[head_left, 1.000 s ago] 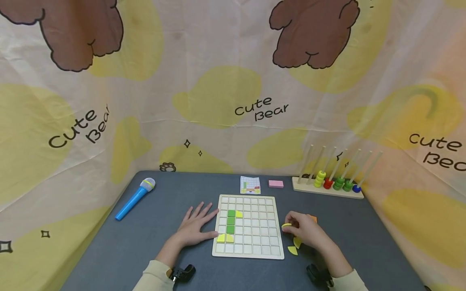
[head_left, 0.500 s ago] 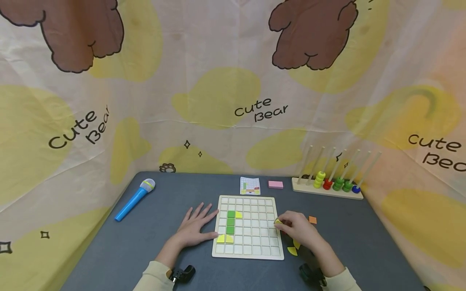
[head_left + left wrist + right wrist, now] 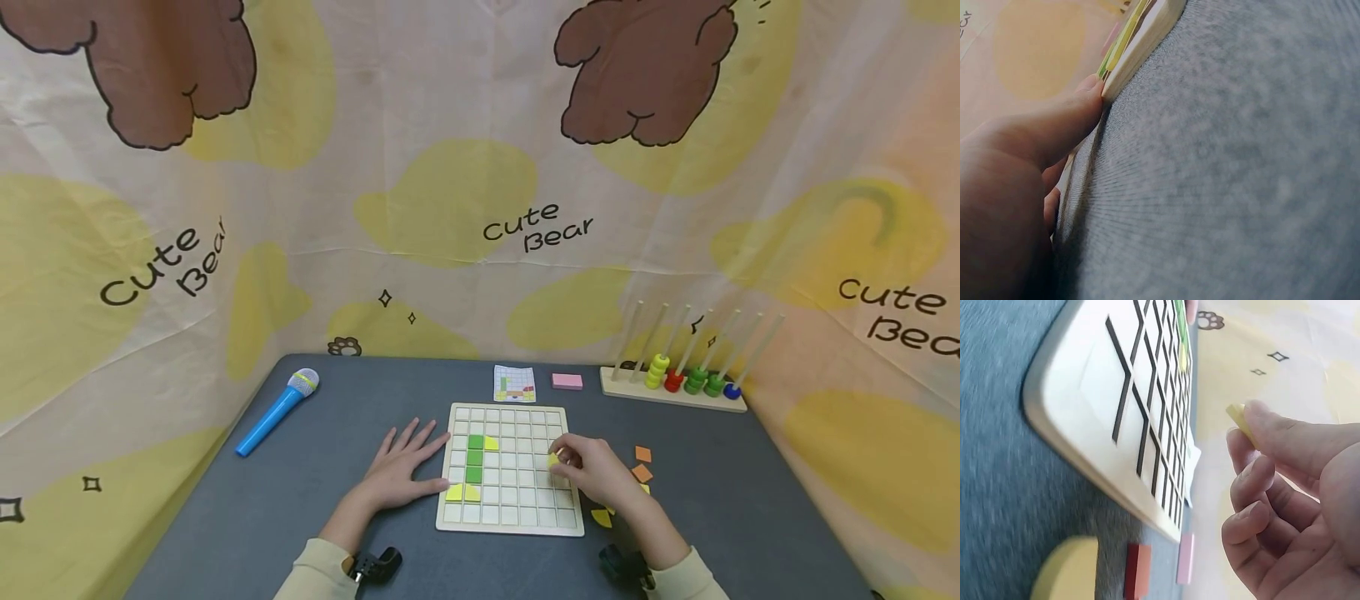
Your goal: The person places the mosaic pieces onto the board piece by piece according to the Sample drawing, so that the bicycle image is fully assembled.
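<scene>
My left hand [image 3: 405, 468] lies on the table with its fingers spread, thumb and index tips at the left edge of a pale wooden grid board [image 3: 525, 517]. In the left wrist view the thumb [image 3: 1079, 112] presses against the board's side. Over the board's right columns, my right hand [image 3: 596, 471] pinches a small yellow tile [image 3: 1241, 424] between thumb and index finger, its other fingers curled below. On the board, green squares [image 3: 475, 457] form a column. One yellow tile [image 3: 491, 443] sits beside the top green square, and two yellow tiles [image 3: 463, 492] sit below.
Orange squares [image 3: 642, 454] and yellow quarter-round tiles [image 3: 601, 518] lie right of the board, partly behind the right hand. Behind it are a pattern card [image 3: 514, 384], a pink block [image 3: 567, 382] and a bead-counting stand [image 3: 630, 380]. A blue toy microphone [image 3: 273, 417] lies left.
My right hand has moved left with the yellow tile, from beside the board to above its right columns, uncovering orange squares. The left hand has stayed put.
</scene>
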### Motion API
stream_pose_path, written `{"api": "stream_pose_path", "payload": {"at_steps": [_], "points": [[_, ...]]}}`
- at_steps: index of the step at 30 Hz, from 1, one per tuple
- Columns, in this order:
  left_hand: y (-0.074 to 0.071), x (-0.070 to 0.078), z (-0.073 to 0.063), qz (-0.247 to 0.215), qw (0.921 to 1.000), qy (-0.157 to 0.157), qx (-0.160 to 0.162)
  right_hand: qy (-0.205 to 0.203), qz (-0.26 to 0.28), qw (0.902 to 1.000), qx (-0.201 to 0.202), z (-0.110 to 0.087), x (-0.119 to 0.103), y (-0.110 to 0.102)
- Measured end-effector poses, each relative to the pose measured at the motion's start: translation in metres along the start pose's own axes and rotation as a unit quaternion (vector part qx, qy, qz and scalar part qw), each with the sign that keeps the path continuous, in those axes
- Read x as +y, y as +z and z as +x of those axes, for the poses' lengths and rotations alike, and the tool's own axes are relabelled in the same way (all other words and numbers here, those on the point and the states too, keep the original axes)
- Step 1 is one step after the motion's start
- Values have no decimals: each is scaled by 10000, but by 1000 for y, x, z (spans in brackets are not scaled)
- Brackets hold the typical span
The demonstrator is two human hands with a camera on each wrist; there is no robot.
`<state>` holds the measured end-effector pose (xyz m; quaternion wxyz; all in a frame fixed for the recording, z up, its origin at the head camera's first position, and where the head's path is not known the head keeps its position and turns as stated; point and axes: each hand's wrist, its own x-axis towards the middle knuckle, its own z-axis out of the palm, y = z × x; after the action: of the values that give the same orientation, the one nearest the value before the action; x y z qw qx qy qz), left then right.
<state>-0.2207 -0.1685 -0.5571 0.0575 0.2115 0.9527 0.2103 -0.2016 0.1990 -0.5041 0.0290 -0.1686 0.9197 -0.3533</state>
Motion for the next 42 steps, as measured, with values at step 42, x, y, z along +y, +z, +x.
{"api": "stream_pose_path", "payload": {"at_steps": [42], "points": [[-3, 5, -2, 7, 10000, -20, 47, -244, 606, 9978, -123, 20, -57, 62]]}}
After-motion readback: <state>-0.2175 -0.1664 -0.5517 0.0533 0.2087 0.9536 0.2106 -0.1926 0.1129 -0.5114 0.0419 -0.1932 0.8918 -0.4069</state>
